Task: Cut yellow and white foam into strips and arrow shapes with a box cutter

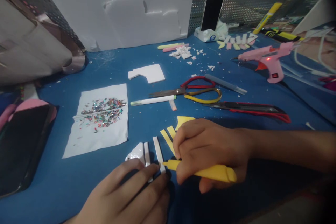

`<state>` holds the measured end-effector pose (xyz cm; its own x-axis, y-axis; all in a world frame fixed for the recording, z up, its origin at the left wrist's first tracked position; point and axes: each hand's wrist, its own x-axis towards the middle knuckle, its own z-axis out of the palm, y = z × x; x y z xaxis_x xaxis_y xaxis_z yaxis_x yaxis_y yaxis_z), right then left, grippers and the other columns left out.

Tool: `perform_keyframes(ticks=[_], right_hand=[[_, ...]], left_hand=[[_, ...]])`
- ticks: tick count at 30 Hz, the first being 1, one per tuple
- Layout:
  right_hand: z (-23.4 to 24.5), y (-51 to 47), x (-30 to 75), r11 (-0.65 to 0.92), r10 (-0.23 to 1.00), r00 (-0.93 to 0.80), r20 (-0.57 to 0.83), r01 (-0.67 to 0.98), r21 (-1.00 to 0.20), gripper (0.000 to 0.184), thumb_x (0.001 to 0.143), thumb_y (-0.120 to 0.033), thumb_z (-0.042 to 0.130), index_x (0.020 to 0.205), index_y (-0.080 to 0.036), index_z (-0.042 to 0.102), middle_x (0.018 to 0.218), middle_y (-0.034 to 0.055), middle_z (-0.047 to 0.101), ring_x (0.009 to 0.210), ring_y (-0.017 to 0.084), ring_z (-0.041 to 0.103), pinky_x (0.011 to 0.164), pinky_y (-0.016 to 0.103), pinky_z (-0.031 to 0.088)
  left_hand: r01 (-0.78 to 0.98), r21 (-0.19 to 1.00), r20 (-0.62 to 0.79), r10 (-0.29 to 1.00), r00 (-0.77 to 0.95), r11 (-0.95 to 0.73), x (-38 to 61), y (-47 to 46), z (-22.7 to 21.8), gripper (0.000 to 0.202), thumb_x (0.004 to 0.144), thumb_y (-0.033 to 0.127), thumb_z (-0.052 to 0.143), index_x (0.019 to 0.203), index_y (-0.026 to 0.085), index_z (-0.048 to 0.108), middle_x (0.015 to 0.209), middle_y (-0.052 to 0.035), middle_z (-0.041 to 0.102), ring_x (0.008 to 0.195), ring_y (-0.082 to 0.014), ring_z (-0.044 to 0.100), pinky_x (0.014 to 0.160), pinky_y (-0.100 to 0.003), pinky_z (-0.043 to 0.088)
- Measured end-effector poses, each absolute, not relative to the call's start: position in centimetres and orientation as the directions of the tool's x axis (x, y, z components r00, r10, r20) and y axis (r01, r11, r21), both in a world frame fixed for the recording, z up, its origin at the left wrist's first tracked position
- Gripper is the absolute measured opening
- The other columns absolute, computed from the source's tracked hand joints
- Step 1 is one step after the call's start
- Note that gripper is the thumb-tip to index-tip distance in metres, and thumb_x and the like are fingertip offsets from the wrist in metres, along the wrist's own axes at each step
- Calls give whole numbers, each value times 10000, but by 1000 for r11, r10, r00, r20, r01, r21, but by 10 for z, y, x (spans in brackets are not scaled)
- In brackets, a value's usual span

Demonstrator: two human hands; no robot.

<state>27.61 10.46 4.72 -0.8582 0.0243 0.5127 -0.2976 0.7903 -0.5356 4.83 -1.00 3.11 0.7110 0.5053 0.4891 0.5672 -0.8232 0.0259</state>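
Note:
My right hand (207, 147) is closed round a yellow craft knife (207, 171), its tip touching a thin white foam strip (159, 154) on the blue table (147, 119). My left hand (131, 196) lies with its fingers stretched flat over the near ends of the white strips (146, 154), pressing them down. Several yellow strips (170, 133) lie just behind my right hand's knuckles.
A white paper with glitter (99, 120) lies to the left, a dark phone (21, 147) further left. Scissors (191, 91), a white pen (153, 100), a red-black cutter (249, 108), a pink glue gun (270, 59) and foam scraps (148, 72) lie behind. A foam board (118, 7) leans at the back.

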Motion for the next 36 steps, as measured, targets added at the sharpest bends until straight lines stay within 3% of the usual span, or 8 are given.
perform_keyframes(ticks=[27,36], right_hand=[[46,103,277,780,47,-872,487,-272,-563,175,901,-243,562,986,-111,639,772,32,635,834,145,551,883,262,455],[49,103,277,782,58,-874,483,-261,-566,172,903,-230,539,976,-115,644,786,29,652,833,139,545,868,252,464]], left_hand=[[557,9,481,492,726,-831,45,-12,35,198,915,144,509,968,206,689,1048,30,698,1032,-169,622,968,-362,420],[547,-11,498,470,729,-837,43,-14,35,251,951,164,455,943,252,690,1035,79,696,987,-123,619,945,-322,424]])
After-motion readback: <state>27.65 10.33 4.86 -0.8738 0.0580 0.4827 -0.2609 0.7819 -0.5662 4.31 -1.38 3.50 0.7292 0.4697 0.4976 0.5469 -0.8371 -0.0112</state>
